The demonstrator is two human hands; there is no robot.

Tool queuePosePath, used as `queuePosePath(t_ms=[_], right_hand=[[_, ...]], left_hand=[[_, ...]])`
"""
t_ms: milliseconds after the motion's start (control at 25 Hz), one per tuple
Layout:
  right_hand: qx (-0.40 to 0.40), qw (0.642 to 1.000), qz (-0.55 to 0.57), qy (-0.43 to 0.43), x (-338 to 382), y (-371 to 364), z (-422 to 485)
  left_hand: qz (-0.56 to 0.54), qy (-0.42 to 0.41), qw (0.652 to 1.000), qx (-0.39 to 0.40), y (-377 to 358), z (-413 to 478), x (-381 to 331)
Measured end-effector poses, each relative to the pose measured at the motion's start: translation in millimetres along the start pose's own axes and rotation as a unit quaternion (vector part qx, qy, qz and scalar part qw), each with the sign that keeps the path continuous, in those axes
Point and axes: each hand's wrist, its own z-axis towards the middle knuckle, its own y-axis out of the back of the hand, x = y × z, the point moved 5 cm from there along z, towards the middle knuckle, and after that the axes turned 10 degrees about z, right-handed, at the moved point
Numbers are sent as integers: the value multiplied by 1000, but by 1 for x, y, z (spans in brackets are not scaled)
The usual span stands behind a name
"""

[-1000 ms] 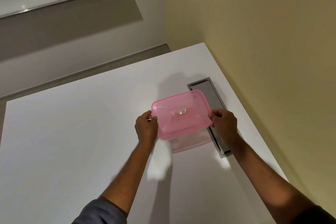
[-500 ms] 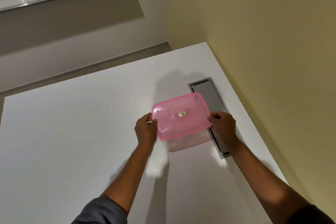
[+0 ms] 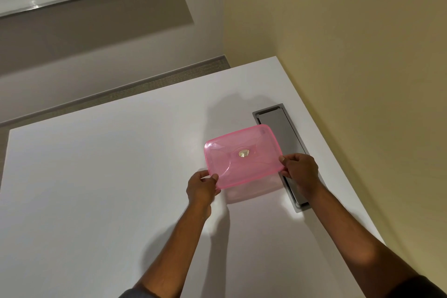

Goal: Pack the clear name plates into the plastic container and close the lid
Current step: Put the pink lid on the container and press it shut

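Crosswise, pink lid (image 3: 242,156) between left hand (image 3: 202,186) and right hand (image 3: 301,172).

lid (image 3: 242,156): translucent pink, small gold sticker | table (image 3: 96,189): plain white | recessed tray (image 3: 281,128): grey | wall (image 3: 350,43): pale yellow

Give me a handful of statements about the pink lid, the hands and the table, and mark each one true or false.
1. Both hands hold the pink lid. True: left hand at its near left corner, right hand at its right edge.
2. The lid is opaque blue. False: it is translucent pink.
3. A grey recessed panel sits in the white table right of the lid. True.
4. Name plates lie scattered on the table. False: none show there.
5. The left hand rests flat on the table. False: its grip pinches the lid.
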Motion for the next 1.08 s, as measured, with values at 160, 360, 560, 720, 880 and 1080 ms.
queuePosePath(t_ms=[160, 360, 560, 720, 880, 1080], right_hand=[[-4, 1000, 2, -6, 0, -1, 0], [-23, 1000, -3, 8, 0, -2, -1], [0, 996, -81, 39, 4, -4, 1], [18, 923, -302, 238, 27, -20, -3], [142, 831, -425, 329, 35, -55, 8], [156, 786, -496, 335, 35, -78, 24]], left_hand=[[-24, -5, 1000, 4, 0, 0, 3], [-5, -37, 999, -21, 2, -8, -3], [24, -47, 998, -28, 0, -12, -7], [29, -47, 998, -32, 1, -14, -10], [59, -62, 996, -40, 1, -15, -13], [83, -72, 993, -37, 2, -13, -13]])
